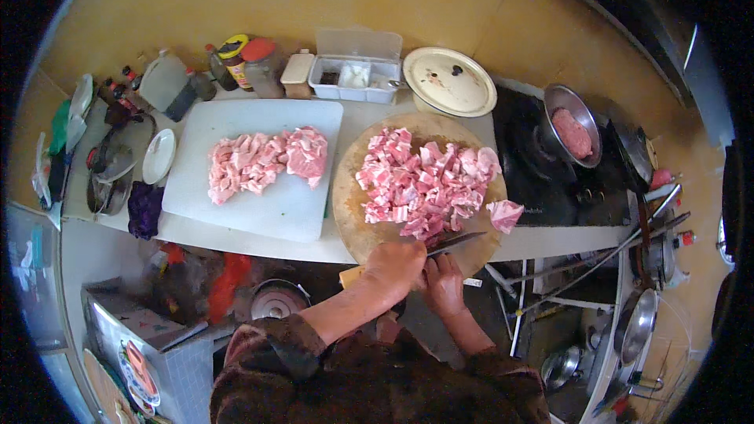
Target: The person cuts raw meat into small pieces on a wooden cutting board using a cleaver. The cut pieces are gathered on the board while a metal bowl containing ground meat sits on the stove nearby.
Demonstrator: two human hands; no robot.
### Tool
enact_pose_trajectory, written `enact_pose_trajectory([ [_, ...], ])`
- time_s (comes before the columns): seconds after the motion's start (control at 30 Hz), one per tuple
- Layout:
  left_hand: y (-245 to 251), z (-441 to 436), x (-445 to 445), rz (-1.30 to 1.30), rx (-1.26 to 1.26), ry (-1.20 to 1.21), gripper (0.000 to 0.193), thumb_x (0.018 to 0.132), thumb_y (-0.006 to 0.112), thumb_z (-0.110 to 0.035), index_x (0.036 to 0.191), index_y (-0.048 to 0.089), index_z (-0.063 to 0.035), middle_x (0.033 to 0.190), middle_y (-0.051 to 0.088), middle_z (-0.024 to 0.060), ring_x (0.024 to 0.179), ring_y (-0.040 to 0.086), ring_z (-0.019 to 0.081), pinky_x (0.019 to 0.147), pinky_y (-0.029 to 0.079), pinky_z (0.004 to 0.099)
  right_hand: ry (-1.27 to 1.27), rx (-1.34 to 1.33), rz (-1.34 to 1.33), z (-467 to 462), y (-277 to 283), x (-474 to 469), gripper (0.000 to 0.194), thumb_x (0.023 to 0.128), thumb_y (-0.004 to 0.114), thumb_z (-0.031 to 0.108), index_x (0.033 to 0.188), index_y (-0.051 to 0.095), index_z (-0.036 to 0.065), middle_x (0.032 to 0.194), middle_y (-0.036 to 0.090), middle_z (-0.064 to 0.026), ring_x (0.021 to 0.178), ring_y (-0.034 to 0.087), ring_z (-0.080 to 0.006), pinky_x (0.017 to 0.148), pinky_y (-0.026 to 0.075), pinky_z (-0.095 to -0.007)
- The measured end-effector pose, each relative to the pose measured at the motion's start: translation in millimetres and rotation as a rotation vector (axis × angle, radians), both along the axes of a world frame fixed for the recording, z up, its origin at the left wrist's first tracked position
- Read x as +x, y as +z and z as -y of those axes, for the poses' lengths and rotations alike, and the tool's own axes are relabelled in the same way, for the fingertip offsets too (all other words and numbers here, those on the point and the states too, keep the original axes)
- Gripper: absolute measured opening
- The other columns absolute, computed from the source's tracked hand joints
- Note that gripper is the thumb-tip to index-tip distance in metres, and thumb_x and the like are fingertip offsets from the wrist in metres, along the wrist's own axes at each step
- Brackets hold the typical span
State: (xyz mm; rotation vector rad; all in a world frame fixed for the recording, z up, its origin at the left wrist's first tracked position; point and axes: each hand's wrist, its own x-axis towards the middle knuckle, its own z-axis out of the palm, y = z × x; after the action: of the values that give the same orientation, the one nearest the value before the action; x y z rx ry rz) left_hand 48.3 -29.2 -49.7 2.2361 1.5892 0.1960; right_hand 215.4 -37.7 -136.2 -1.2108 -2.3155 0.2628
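My left hand [396, 264] is closed around a knife [458, 242] at the near edge of a round wooden chopping board [353, 229]. The blade points right, and a yellow handle end [351, 275] shows left of the hand. My right hand [444, 284] is just below the blade, its curled fingers close to it; whether they hold anything is hidden. Beyond the knife lies a heap of cut raw meat [424, 182], with a larger piece [505, 215] at the board's right edge. More raw meat [247, 165] lies on a white cutting board [194, 188] to the left.
A lidded enamel pot [450, 81], a seasoning box [353, 93] and jars [262, 70] line the wall. On the black cooktop [530, 194] at right sits a metal bowl [551, 100] holding meat [571, 132]. A white dish [159, 156] stands at left.
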Motion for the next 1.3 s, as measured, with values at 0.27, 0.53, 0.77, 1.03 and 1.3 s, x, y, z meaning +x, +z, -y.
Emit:
enact_pose_trajectory([
  [0.27,-10,13,-19,0.006,0.064,0.006,0.020,0.082,0.057,-0.010,0.099,0.062,-0.0010,0.079,0.069,0.0131,0.074,0.070,0.0306,0.060,0.056,0.0429,-0.357,-0.363,-0.507,3,66,31,0.005,0.083,0.066,0.002,0.087,0.062,0.001,0.080,0.061,-0.0050,0.077,0.060,-0.0146,0.069,0.049,-0.0297],
  [0.53,-22,15,-6,-0.047,0.014,0.056,0.018,0.087,0.054,-0.016,0.100,0.061,-0.0065,0.080,0.070,0.0126,0.066,0.069,0.0284,0.052,0.054,0.0414,0.167,-0.224,-0.607,-91,174,-70,0.017,0.078,0.067,-0.007,0.090,0.058,0.001,0.098,0.051,-0.0031,0.082,0.054,-0.0091,0.077,0.045,-0.0229],
  [0.77,-32,20,-1,0.003,-0.014,0.038,0.015,0.085,0.059,-0.019,0.092,0.071,-0.0143,0.088,0.072,0.0077,0.079,0.071,0.0236,0.061,0.053,0.0374,0.445,-0.380,-0.542,-137,150,-270,0.026,0.080,0.062,0.002,0.105,0.064,0.001,0.106,0.063,-0.0136,0.097,0.063,-0.0234,0.085,0.051,-0.0333],
  [1.03,-17,18,1,-0.096,-0.287,-0.046,0.025,0.090,0.056,-0.022,0.112,0.069,-0.0186,0.111,0.069,0.0026,0.099,0.068,0.0214,0.072,0.054,0.0428,0.318,-0.561,-0.516,-152,135,-261,0.016,0.084,0.060,0.005,0.098,0.066,0.000,0.090,0.066,-0.0107,0.078,0.063,-0.0182,0.070,0.052,-0.0293],
  [1.3,-21,39,-14,-0.112,0.121,0.011,0.012,0.082,0.060,-0.018,0.093,0.059,-0.0123,0.079,0.067,0.0065,0.068,0.069,0.0217,0.058,0.053,0.0351,0.113,-0.652,-0.635,-147,148,-127,0.015,0.085,0.063,0.008,0.097,0.066,0.000,0.083,0.064,-0.0013,0.077,0.058,-0.0088,0.069,0.048,-0.0231],
])
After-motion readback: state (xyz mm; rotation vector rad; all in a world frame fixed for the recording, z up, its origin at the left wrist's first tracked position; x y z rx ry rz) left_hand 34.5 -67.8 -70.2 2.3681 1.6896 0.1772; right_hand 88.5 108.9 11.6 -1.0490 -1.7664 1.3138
